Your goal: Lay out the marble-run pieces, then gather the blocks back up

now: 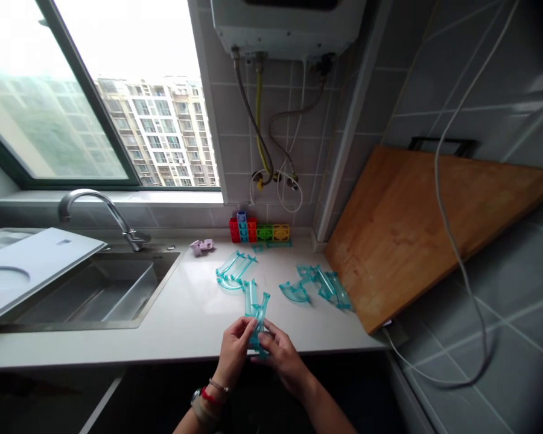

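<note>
At the near edge of the bench (181, 325), the left hand (235, 352) and right hand (283, 355) both close their fingers on a teal track piece (256, 307). This looks like a fitting step, calling for careful alignment. To the right lie more teal track pieces (319, 284) beside a leaning wooden board (411, 241).

Probably a home kitchen: sink (95, 289), faucet (100, 212), tiled wall (479, 66), water heater (287, 24) overhead.
</note>
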The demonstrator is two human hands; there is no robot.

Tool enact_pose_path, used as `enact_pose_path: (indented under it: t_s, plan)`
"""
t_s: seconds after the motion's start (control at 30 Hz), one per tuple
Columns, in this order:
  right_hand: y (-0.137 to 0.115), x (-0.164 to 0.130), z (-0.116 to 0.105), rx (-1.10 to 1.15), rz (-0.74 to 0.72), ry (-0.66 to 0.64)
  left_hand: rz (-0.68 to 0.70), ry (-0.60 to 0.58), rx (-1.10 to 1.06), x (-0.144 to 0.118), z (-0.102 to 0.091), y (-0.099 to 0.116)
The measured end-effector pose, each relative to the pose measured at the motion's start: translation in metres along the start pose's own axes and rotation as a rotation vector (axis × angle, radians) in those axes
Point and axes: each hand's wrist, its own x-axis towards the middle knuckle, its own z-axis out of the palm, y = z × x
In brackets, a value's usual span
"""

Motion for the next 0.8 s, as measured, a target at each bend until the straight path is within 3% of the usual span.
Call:
enact_pose_path:
  t_s: [0.1, 0.17, 0.4, 0.6, 0.8]
  plan:
    - [-0.01, -0.026, 0.015, 0.301, 0.093, -0.103, -0.003, -0.005, 0.019, -0.028, -0.007, 0.01]
    - [-0.014, -0.04, 0.018, 0.378, 0.129, -0.114, -0.003, -0.005, 0.019, -0.042, -0.015, 0.016]
    - [-0.014, -0.08, 0.022, 0.463, 0.109, 0.095, 0.044, 0.021, 0.113, -0.08, -0.043, 0.025]
    - [-0.028, -0.101, 0.04, 0.362, 0.018, 0.056, 0.028, -0.092, 0.103, -0.104, -0.042, 0.02]
    - [-0.027, -0.111, 0.051, 0.288, -0.06, 0.08, 0.051, -0.062, 0.115, -0.116, -0.033, 0.024]
